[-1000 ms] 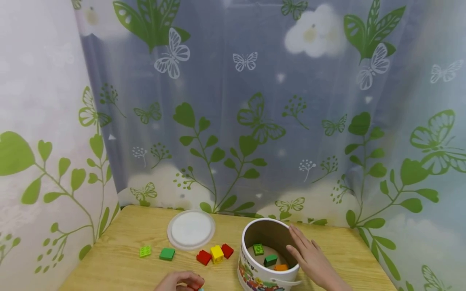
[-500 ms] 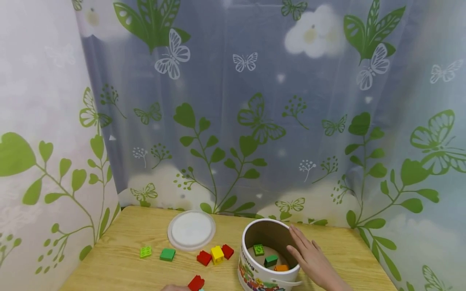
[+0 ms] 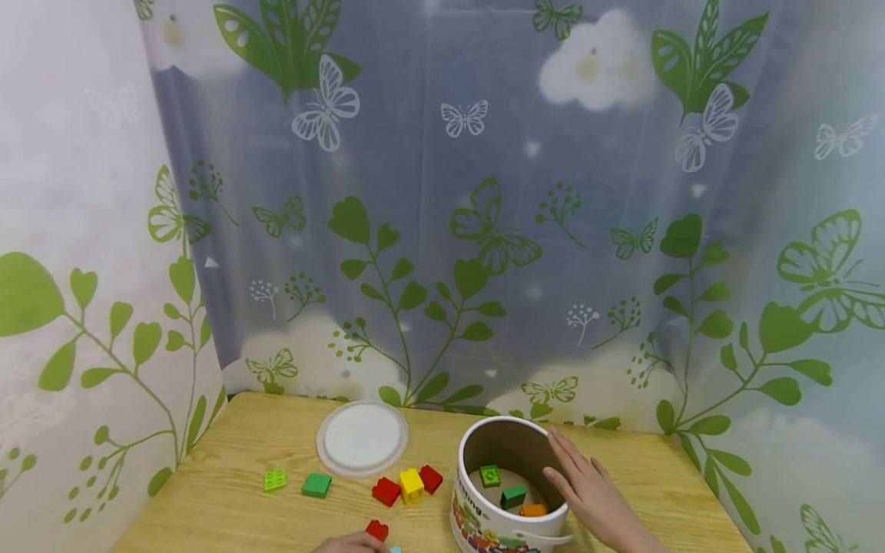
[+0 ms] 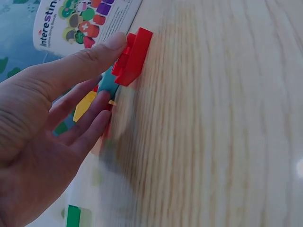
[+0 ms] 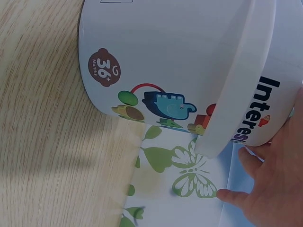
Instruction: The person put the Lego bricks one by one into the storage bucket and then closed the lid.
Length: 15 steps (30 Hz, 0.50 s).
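Observation:
Low in the head view, my left hand [image 3: 353,544] works among toy bricks near the bottom edge. In the left wrist view its thumb tip lies against a red toy brick [image 4: 137,59], the index finger hidden behind the thumb. A light-blue brick [image 4: 108,84] sits between that thumb and the other fingers. Another red brick [image 3: 376,530] shows just beyond the fingertips in the head view. My right hand [image 3: 588,491] rests with straight fingers along the right rim of a white printed bucket [image 3: 465,511]. Inside are a light-green brick [image 3: 490,476], a dark-green brick [image 3: 513,496] and an orange brick [image 3: 533,510].
Left of the bucket lie a red brick [image 3: 386,491], a yellow brick [image 3: 411,485] and another red brick [image 3: 431,479]. Farther left are a green brick [image 3: 316,485] and a lime brick [image 3: 274,481]. A round white lid [image 3: 362,438] lies behind them. A patterned curtain [image 3: 429,192] encloses the table.
My left hand drew back left, uncovering a red brick, then came right again over its near side. The light-blue brick shows slightly farther right. My right hand and the bucket stay put.

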### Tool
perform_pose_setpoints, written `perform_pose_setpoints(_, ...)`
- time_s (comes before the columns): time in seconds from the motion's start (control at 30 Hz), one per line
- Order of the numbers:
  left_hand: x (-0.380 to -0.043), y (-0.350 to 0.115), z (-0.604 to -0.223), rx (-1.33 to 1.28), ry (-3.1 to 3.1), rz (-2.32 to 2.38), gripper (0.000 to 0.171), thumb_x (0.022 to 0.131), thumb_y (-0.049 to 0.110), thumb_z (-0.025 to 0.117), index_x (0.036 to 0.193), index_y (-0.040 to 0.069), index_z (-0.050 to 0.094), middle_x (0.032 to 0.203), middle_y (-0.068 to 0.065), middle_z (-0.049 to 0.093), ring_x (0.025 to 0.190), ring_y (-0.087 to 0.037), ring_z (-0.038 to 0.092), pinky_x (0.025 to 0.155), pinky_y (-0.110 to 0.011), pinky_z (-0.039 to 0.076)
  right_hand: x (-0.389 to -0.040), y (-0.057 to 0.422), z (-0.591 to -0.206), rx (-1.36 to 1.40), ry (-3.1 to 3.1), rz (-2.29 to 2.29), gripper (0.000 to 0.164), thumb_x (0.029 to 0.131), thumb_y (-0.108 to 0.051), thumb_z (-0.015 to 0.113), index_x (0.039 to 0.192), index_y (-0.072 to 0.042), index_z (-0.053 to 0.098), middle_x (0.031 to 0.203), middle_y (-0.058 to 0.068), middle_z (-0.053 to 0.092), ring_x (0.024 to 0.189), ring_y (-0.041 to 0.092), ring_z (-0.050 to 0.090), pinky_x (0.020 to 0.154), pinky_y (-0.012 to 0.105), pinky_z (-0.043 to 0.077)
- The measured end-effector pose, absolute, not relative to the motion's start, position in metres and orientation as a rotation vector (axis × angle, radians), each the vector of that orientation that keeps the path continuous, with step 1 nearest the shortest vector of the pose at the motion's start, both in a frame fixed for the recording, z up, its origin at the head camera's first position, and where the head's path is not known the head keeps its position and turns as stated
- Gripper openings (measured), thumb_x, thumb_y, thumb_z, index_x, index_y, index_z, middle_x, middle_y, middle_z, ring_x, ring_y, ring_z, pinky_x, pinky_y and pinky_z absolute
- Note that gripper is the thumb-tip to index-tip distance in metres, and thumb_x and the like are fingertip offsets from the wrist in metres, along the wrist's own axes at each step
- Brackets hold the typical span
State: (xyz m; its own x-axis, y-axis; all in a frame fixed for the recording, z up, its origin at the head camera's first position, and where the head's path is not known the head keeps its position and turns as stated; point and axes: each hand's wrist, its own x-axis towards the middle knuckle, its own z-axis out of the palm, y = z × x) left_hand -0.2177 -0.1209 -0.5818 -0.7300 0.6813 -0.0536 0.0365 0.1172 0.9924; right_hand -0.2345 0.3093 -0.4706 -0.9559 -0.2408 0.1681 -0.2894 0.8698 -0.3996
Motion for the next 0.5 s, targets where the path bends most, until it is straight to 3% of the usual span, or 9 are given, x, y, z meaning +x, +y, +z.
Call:
perform_pose_setpoints(0.07, -0.220, -0.117, -0.582, 0.512, 1.843, 1.713, 0.028, 0.101, 0.017, 0.054, 0.117, -0.001, 0.070, 0.112, -0.001, 0.070, 0.096, -0.009, 0.064, 0.086, -0.027, 0.057, -0.234, 0.309, -0.470, 0.417, -2.929, 0.658, 0.063, 0.109, -0.043, 0.042, 0.161, -0.010, 0.027, 0.166, 0.012, 0.026, 0.145, 0.040, 0.036, 0.114, 0.074, 0.020)
perform_pose_setpoints(0.17, -0.227, -0.119, -0.586, 0.926, 2.067, 1.557, 0.025, 0.103, 0.012, 0.055, 0.111, -0.005, 0.071, 0.114, -0.012, 0.069, 0.100, -0.006, 0.063, 0.085, -0.023, 0.056, -0.233, 0.309, -0.469, 0.419, -2.923, 0.649, 0.064, 0.109, -0.043, 0.042, 0.161, -0.009, 0.028, 0.166, 0.012, 0.027, 0.145, 0.040, 0.037, 0.114, 0.074, 0.021)
perform_pose_setpoints(0.3, -0.236, -0.126, -0.585, 1.147, 2.162, 1.463, 0.020, 0.101, 0.014, 0.062, 0.106, -0.002, 0.074, 0.121, -0.014, 0.066, 0.105, 0.003, 0.059, 0.086, -0.019, 0.053, -0.232, 0.308, -0.469, 0.418, -2.912, 0.637, 0.064, 0.108, -0.043, 0.043, 0.160, -0.010, 0.029, 0.165, 0.012, 0.028, 0.144, 0.040, 0.038, 0.113, 0.074, 0.022)
perform_pose_setpoints(0.5, -0.238, -0.127, -0.575, 0.943, 2.195, 1.502, 0.020, 0.094, 0.016, 0.072, 0.107, 0.001, 0.075, 0.121, -0.017, 0.064, 0.103, 0.002, 0.060, 0.086, -0.018, 0.054, -0.231, 0.307, -0.467, 0.418, -2.906, 0.653, 0.063, 0.108, -0.042, 0.044, 0.160, -0.010, 0.029, 0.165, 0.012, 0.028, 0.144, 0.040, 0.038, 0.113, 0.074, 0.022)
